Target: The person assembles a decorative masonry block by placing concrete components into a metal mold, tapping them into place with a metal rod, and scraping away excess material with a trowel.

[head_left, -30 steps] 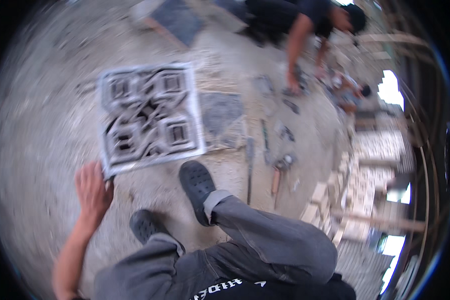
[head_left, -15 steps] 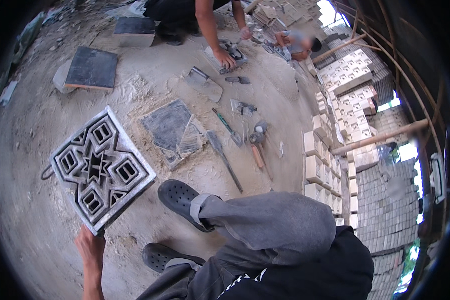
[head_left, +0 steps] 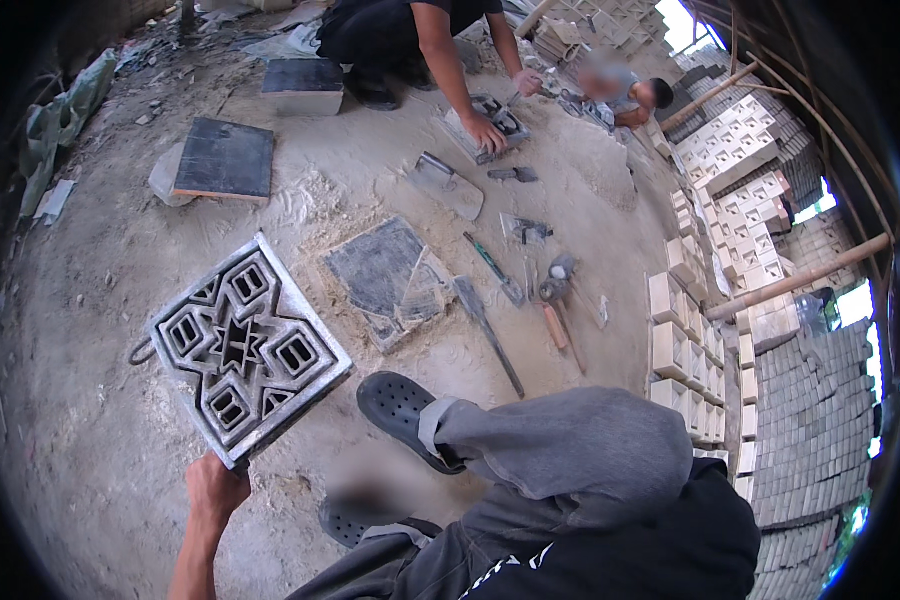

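Note:
My left hand point(head_left: 217, 487) is closed at the near corner of a square metal mould point(head_left: 258, 322), holding it up off the ground. Its grey face has a pointed star in the middle with framed slots around it, and a wire loop point(head_left: 142, 352) sticks out from its left corner. Part of my fingers is hidden beneath the mould. To its right, on the ground, lies a dark square board point(head_left: 370, 262) ringed with loose sand, a broken pale slab piece point(head_left: 425, 290) on its right side. My right hand is out of view.
A long flat bar point(head_left: 487, 335), a green-handled tool point(head_left: 490, 263), an orange-handled tool point(head_left: 554, 326) and a metal scoop point(head_left: 445, 188) lie beyond my shoe point(head_left: 400, 410). A crouching co-worker's hand point(head_left: 485, 133) rests on another mould point(head_left: 505, 118). Cream blocks point(head_left: 675, 350) are stacked at right.
The whole view has shifted, so the ground things sit further right and slightly lower. My left hand still grips the mould, which keeps about the same tilt.

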`<action>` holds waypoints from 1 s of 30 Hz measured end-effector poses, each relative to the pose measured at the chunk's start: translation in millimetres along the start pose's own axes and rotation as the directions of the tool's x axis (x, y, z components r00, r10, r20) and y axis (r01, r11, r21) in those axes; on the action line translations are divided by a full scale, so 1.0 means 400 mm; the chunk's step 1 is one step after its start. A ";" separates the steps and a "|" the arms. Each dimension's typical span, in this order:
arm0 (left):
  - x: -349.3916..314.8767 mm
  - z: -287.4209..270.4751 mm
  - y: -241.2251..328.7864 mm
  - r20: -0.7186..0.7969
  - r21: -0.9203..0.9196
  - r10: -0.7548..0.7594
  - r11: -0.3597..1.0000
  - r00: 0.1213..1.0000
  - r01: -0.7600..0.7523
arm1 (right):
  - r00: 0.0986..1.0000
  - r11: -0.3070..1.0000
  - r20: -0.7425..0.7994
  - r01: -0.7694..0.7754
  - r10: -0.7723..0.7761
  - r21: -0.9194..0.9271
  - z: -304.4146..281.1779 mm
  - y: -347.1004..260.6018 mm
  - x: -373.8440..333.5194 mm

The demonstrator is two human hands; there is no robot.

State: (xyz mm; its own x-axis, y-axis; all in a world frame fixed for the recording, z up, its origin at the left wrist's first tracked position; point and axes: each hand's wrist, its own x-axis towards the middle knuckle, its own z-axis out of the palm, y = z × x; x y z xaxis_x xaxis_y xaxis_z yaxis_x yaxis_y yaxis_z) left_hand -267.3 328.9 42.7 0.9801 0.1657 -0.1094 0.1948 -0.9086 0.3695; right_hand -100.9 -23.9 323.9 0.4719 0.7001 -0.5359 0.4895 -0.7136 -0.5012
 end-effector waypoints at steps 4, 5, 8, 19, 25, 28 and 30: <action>0.004 -0.018 -0.006 0.125 0.003 0.000 1.000 0.992 -0.001 | 1.000 1.000 0.009 0.019 -0.019 0.006 0.015 0.026 0.007; 0.005 -0.017 -0.004 0.144 0.013 -0.005 1.000 0.990 0.003 | 1.000 1.000 0.011 0.021 -0.021 0.008 0.018 0.035 0.004; 0.045 0.009 -0.029 0.387 -0.127 0.032 0.992 0.922 0.020 | 1.000 1.000 0.013 -0.001 0.001 0.015 0.024 0.075 -0.014; 0.153 0.012 -0.180 0.974 -0.151 0.076 0.923 0.215 0.355 | 0.985 0.999 0.168 -0.033 0.029 0.025 0.128 0.299 0.149; 0.285 -0.321 -0.294 0.345 0.263 -0.388 0.914 0.854 0.309 | 0.950 0.998 0.305 -0.056 0.066 -0.041 0.233 0.371 0.268; 0.323 -0.255 -0.270 -0.225 0.379 0.022 0.923 0.974 0.067 | 0.936 0.996 0.347 -0.042 0.067 -0.078 0.247 0.420 0.297; 0.370 -0.187 -0.238 -0.105 0.369 0.111 0.927 0.988 -0.065 | 0.923 0.995 0.381 -0.020 0.057 -0.100 0.263 0.442 0.309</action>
State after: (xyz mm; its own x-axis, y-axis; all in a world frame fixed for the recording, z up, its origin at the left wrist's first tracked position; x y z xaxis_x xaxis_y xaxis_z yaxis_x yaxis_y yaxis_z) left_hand -137.9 468.8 60.5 0.9942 0.1033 0.0296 0.1031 -0.9946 0.0092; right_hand -33.2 -66.4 97.7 0.1835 0.5955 -0.7821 0.5504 -0.7214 -0.4202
